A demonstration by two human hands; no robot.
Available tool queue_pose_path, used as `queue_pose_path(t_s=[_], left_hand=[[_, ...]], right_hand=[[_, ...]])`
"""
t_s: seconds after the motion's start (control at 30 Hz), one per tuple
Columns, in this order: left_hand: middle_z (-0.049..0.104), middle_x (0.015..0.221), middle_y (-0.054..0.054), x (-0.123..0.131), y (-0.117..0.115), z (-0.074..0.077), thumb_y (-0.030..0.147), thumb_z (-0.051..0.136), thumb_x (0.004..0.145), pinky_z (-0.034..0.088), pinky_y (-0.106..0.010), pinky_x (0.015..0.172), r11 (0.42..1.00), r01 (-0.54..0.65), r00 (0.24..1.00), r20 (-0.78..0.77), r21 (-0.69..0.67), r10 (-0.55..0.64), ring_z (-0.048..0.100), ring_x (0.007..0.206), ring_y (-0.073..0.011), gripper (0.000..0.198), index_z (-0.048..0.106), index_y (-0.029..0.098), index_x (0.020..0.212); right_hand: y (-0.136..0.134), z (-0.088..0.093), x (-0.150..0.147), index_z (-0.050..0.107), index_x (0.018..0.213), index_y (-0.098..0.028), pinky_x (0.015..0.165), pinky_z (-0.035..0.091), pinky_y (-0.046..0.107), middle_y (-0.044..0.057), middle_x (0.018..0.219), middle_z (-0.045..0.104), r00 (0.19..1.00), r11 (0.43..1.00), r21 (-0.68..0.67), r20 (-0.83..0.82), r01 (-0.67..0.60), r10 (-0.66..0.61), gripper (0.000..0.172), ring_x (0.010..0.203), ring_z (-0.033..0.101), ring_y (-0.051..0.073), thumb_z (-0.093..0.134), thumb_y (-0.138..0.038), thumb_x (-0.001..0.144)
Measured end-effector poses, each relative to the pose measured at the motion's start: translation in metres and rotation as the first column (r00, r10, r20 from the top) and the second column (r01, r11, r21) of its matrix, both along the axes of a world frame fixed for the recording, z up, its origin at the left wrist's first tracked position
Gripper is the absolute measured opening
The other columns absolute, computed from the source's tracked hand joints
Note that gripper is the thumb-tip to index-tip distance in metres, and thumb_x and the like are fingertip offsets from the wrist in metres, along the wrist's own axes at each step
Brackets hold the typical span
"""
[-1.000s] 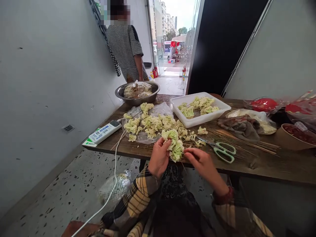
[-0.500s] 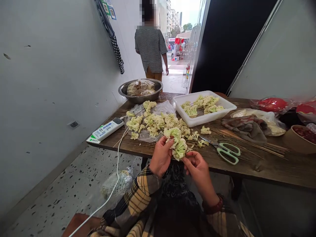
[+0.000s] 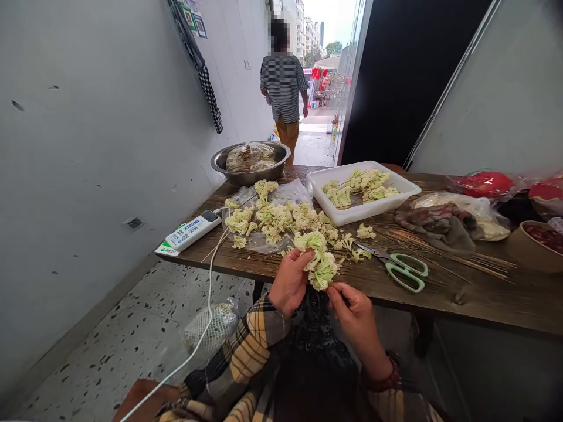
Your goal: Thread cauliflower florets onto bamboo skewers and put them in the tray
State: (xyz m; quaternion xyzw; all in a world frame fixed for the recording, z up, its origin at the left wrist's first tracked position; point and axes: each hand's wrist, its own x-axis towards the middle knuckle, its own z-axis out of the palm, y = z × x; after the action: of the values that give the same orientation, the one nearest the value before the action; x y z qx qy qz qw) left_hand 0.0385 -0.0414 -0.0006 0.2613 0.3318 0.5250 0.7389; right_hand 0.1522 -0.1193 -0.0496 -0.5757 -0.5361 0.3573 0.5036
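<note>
- Head view: a dark wooden bench (image 3: 484, 299) is stretching across, its near edge facing the two hands.
- Loose cauliflower florets (image 3: 277, 220) are lying in a spread left of the bench's middle, many of them resting on clear plastic (image 3: 294, 192).
- One white tray (image 3: 378, 207) is standing close to the far edge, right of the spread, and is holding more cauliflower pieces (image 3: 367, 180).
- Over at the far left corner, a metal bowl (image 3: 259, 176) is holding a clear bag (image 3: 250, 157).
- Grey cloth (image 3: 440, 230) is lying crumpled right of the tray, above some thin sticks (image 3: 488, 262).
- Green-handled scissors (image 3: 389, 259) are lying near the near edge, right of the hands.
- The left hand (image 3: 290, 284) is clamping its fingers on a held cauliflower piece (image 3: 323, 271).
- The right hand (image 3: 354, 313) is pinching thumb and forefinger together at that piece's lower end; what is sitting between them, I cannot tell.
- That held piece is hanging at the near edge, between the hands.
</note>
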Motion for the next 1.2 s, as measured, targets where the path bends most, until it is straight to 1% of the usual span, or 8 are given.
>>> queue_pose_path(t_s=[0.27, 0.43, 0.53, 0.63, 0.73, 0.9, 1.07, 1.2], left_hand=[[0.064, 0.068, 0.003, 0.005, -0.007, 0.003, 0.017, 0.077, 0.059, 0.043, -0.023, 0.062, 1.000, 0.009, 1.000, 0.001, 0.004, -0.009, 0.058, 0.060, -0.0103, 0.023, 0.065, 0.017, 0.079], [0.066, 0.074, 0.001, 0.000, -0.004, 0.003, 0.018, 0.078, 0.060, 0.045, -0.022, 0.066, 1.000, 0.007, 0.999, 0.034, 0.016, -0.008, 0.060, 0.065, -0.0103, 0.021, 0.064, 0.015, 0.076], [0.068, 0.082, -0.002, -0.004, -0.001, 0.007, 0.022, 0.078, 0.063, 0.047, -0.025, 0.067, 0.998, 0.026, 1.000, -0.002, 0.053, -0.026, 0.062, 0.071, -0.0135, 0.027, 0.065, 0.016, 0.086], [0.070, 0.090, -0.005, -0.005, 0.003, 0.010, 0.025, 0.076, 0.066, 0.048, -0.028, 0.071, 0.995, 0.018, 0.999, -0.032, 0.095, -0.015, 0.064, 0.076, -0.0163, 0.033, 0.065, 0.016, 0.096], [0.070, 0.083, -0.004, -0.002, 0.006, 0.010, 0.026, 0.075, 0.066, 0.047, -0.027, 0.069, 0.995, -0.021, 0.999, -0.023, 0.095, 0.024, 0.063, 0.070, -0.0156, 0.029, 0.065, 0.017, 0.091], [0.067, 0.069, 0.000, 0.005, 0.011, 0.008, 0.023, 0.073, 0.063, 0.046, -0.026, 0.064, 0.997, -0.075, 0.997, -0.012, 0.032, 0.076, 0.061, 0.064, -0.0154, 0.017, 0.064, 0.019, 0.077], [0.064, 0.063, 0.002, 0.005, 0.010, 0.011, 0.018, 0.072, 0.060, 0.045, -0.026, 0.062, 0.995, -0.097, 0.995, 0.003, -0.013, 0.098, 0.057, 0.058, -0.0131, 0.018, 0.064, 0.018, 0.075], [0.065, 0.064, 0.002, 0.006, 0.006, 0.009, 0.019, 0.072, 0.060, 0.046, -0.026, 0.064, 0.997, -0.075, 0.997, 0.002, -0.022, 0.075, 0.059, 0.058, -0.0126, 0.017, 0.063, 0.017, 0.075]], right_hand=[[-0.001, -0.011, -0.011, 0.051, 0.060, -0.020, 0.047, 0.033, 0.023, -0.004, 0.054, 0.046, 0.998, 0.998, 0.040, -0.049, 0.044, -0.042, 0.034, 0.048, 0.042, 0.011, 0.049, -0.040, 0.088], [0.003, -0.008, -0.005, 0.056, 0.066, -0.020, 0.048, 0.034, 0.023, -0.004, 0.056, 0.048, 0.999, 0.996, 0.075, -0.029, 0.040, -0.038, 0.030, 0.049, 0.043, 0.011, 0.050, -0.040, 0.088], [0.002, -0.004, -0.002, 0.057, 0.068, -0.020, 0.049, 0.034, 0.024, -0.003, 0.057, 0.047, 1.000, 0.997, 0.078, 0.004, 0.020, -0.020, 0.029, 0.050, 0.044, 0.012, 0.049, -0.039, 0.089], [0.000, -0.002, -0.002, 0.058, 0.069, -0.020, 0.049, 0.034, 0.024, -0.003, 0.057, 0.044, 1.000, 0.996, 0.087, 0.007, 0.001, -0.002, 0.027, 0.050, 0.044, 0.012, 0.049, -0.037, 0.089], [-0.001, -0.004, -0.004, 0.057, 0.069, -0.021, 0.050, 0.034, 0.024, -0.003, 0.057, 0.044, 1.000, 0.993, 0.121, 0.027, -0.004, 0.000, 0.025, 0.051, 0.044, 0.013, 0.049, -0.034, 0.089], [0.000, -0.005, -0.005, 0.055, 0.067, -0.022, 0.052, 0.034, 0.025, -0.002, 0.057, 0.044, 0.998, 0.987, 0.161, 0.062, -0.005, -0.005, 0.026, 0.053, 0.044, 0.014, 0.049, -0.032, 0.089], [-0.003, -0.003, -0.009, 0.057, 0.067, -0.021, 0.051, 0.035, 0.024, -0.003, 0.056, 0.046, 0.999, 0.988, 0.152, 0.030, 0.033, -0.039, 0.025, 0.052, 0.044, 0.014, 0.049, -0.031, 0.088], [-0.006, -0.002, -0.015, 0.053, 0.062, -0.021, 0.052, 0.035, 0.024, -0.003, 0.056, 0.045, 0.997, 0.986, 0.152, 0.016, 0.069, -0.072, 0.029, 0.052, 0.044, 0.013, 0.048, -0.032, 0.088]])
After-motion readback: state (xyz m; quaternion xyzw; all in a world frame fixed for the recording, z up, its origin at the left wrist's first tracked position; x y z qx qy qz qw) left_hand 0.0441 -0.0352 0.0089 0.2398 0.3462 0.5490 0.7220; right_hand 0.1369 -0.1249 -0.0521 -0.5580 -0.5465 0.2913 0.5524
